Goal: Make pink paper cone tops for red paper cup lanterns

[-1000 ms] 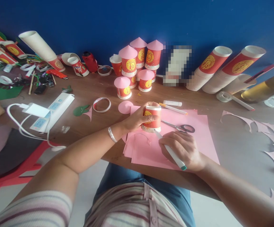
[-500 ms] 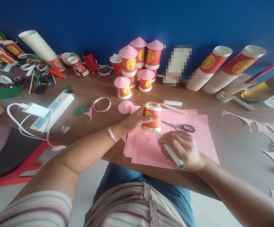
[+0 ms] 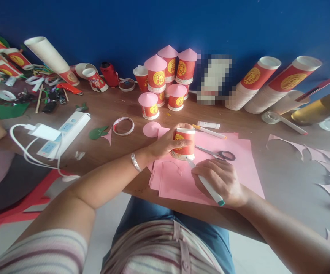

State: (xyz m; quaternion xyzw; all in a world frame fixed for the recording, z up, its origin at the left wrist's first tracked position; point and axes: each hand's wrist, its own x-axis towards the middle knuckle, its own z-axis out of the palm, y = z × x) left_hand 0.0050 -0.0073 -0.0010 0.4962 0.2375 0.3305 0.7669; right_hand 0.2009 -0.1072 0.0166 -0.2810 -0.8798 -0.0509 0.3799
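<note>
Currently, we are clasping a red-and-yellow paper cup [image 3: 189, 136] in our left hand [image 3: 165, 144], thumb across its front, while our right hand [image 3: 220, 180] is closing around a white marker [image 3: 211, 189] with a green end. We are aiming the marker's tip at the cup's lower white band, though we cannot tell whether it is touching. We are holding the cup at the pink paper sheets [image 3: 241, 171], beside the scissors [image 3: 217, 154]. Beyond, cups with pink cone roofs [image 3: 156, 78] are standing on our brown surface [image 3: 96, 161].
</note>
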